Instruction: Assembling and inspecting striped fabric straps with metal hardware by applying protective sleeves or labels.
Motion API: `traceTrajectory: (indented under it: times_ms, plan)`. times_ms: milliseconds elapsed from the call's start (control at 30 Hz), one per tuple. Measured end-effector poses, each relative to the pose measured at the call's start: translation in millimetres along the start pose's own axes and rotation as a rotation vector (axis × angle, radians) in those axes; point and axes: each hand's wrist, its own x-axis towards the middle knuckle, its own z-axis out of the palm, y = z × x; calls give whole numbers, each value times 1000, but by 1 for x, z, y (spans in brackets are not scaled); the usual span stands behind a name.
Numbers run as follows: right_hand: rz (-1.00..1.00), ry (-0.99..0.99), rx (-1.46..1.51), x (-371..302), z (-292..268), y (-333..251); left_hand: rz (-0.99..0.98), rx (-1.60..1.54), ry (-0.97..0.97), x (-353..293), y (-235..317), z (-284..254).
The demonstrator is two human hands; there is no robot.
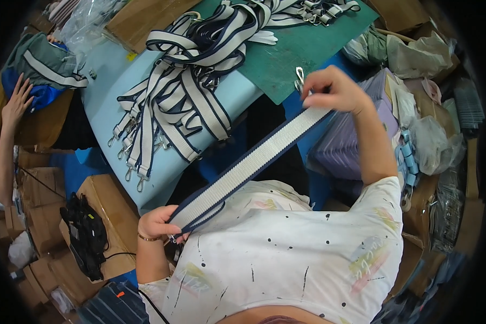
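Note:
A white webbing strap with navy edges (253, 166) runs taut and slanting across in front of my body. At its lower left end my left hand (159, 222) is closed around it, with a bit of metal hardware just below the fingers. The upper right end is pinched in my right hand (334, 92), and a silver snap hook (299, 76) sticks up beside those fingers. Beyond the strap, a tangled heap of matching straps (199, 54) lies on the table, several with metal hooks hanging over the near edge.
The straps rest on a light blue table cover (105, 102) and a green mat (270, 67). Stacked purple sheets (342, 146) and plastic bags (426, 56) stand at right. A co-worker's hand (17, 100) touches a grey-blue bag (43, 62) at left. Black cables (85, 237) lie on a carton (113, 216).

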Motion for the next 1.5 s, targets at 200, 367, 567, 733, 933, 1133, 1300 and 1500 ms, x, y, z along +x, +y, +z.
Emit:
traceTrajectory:
  times_ms: [200, 367, 567, 733, 933, 1133, 1300, 1500]
  plan:
    - [236, 167, -133, 7, -60, 41, 85, -3, 135, 21, 0, -5]
    - [227, 257, -783, 48, -95, 41, 300, -76, 149, 66, 13, 10]
    - [-75, 217, -845, 88, -18, 32, 377, -130, 185, 112, 25, -2]
    - [-566, -95, -604, 82, 117, -40, 266, 54, 276, 117, 42, 9]
    - [-468, -211, -595, 103, 124, -10, 119, 181, 398, 114, 69, 14]
    - [-578, -97, -695, 109, 140, 5, -42, 337, 385, 104, 76, 6]
    - [-519, -160, -707, 112, 135, -1, -146, 410, 515, 100, 91, 8]
    - [-420, -180, -736, 117, 131, -1, -58, 436, 399, 90, 99, 3]
